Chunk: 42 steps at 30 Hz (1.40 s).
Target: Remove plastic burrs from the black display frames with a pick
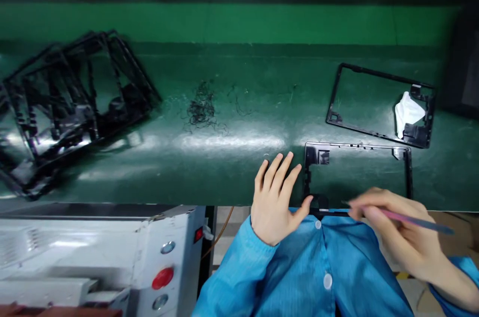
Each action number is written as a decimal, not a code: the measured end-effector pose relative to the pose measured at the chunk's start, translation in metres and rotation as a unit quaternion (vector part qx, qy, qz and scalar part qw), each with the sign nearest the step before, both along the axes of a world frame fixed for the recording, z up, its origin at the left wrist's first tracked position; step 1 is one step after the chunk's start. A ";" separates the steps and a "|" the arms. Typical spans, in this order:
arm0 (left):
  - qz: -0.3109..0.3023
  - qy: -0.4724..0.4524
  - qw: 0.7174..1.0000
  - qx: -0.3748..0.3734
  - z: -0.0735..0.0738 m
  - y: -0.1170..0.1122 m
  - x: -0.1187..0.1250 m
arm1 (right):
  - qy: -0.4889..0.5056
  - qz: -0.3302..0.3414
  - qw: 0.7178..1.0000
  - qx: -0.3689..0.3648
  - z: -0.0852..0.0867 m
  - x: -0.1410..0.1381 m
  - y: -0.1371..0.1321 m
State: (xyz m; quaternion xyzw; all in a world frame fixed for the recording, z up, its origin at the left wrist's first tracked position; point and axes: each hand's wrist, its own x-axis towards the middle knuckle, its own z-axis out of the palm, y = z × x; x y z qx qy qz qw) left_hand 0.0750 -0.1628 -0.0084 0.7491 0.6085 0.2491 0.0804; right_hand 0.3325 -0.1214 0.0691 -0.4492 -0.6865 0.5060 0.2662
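Note:
A black rectangular plastic frame (368, 146) lies at the front edge of the green table, its near side slightly past the edge against my blue jacket. My left hand (276, 202) rests flat with fingers spread, just left of the frame; its thumb reaches the near left corner. In my right hand (400, 227), closed in a pen grip, is a slim pen-like tool (422, 220) with a pink and grey handle. Its thin dark tip is over the frame's near side, and its exact kind is unclear.
Behind lies a second black frame (385, 75) with a crumpled white piece (407, 112) on it. Several more frames (97, 127) are heaped at the left, blurred. Thin black shavings (202, 105) lie mid-table. A white machine (175, 242) with a red button stands front left.

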 end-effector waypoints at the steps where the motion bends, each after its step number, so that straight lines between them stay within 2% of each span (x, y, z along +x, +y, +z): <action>1: 0.000 0.000 1.000 -0.001 0.000 0.000 0.000 | -0.013 0.034 0.999 0.031 -0.004 -0.009 0.009; 3: 0.001 -0.001 1.000 -0.003 0.002 0.000 0.000 | -0.002 0.074 0.995 0.072 -0.012 -0.025 0.024; 6: 0.004 -0.002 1.000 -0.009 0.004 0.000 0.000 | 0.036 0.112 0.989 0.089 -0.027 -0.044 0.039; 11: 0.010 -0.004 1.000 -0.017 0.006 -0.001 0.000 | 0.062 0.086 0.989 0.103 -0.045 -0.051 0.041; 18: 0.013 0.000 1.000 -0.020 0.008 -0.001 -0.001 | 0.061 0.088 0.989 0.103 -0.041 -0.050 0.038; 23: 0.017 0.004 1.000 -0.014 0.007 -0.001 0.000 | 0.062 0.098 0.986 0.117 -0.046 -0.050 0.037; 36: 0.037 -0.029 0.998 0.048 0.004 0.000 0.003 | 0.044 0.098 0.989 0.103 -0.043 -0.050 0.037; 42: 0.040 -0.039 0.997 0.062 0.005 0.002 0.005 | 0.033 0.094 0.987 0.129 -0.047 -0.048 0.036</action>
